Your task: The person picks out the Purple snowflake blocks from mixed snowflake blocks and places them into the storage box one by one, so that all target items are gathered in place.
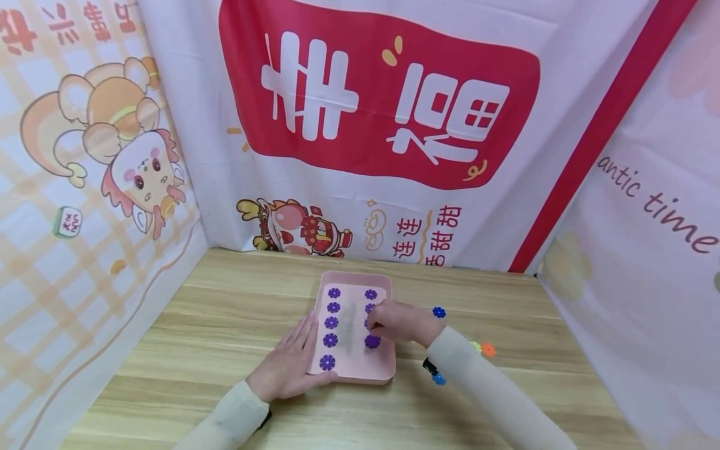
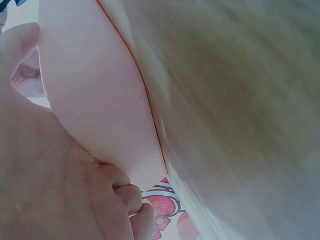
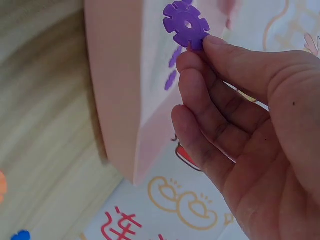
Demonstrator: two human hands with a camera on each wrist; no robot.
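Note:
A shallow pink tray [image 1: 360, 378] holds purple notched plastic discs in two columns, the left one marked by a disc [image 1: 331, 322] midway down it. My right hand [image 1: 396, 322] is over the right column and pinches a purple notched disc [image 3: 186, 25] between thumb and index finger, its other fingers loosely bent. In the head view this hand partly covers the right column. My left hand [image 1: 289, 362] rests along the tray's left wall with fingers stretched out, its thumb lying at the near rim. From the left wrist, the pink wall [image 2: 95, 85] shows against the hand.
Right of the tray lie a dark blue disc [image 1: 439, 312], an orange disc [image 1: 488, 349] and a yellow-green one [image 1: 476, 345], partly behind the right sleeve. A lighter blue disc [image 1: 439, 379] is beside the right wrist strap. Printed cloth walls surround the wooden table [image 1: 236, 300].

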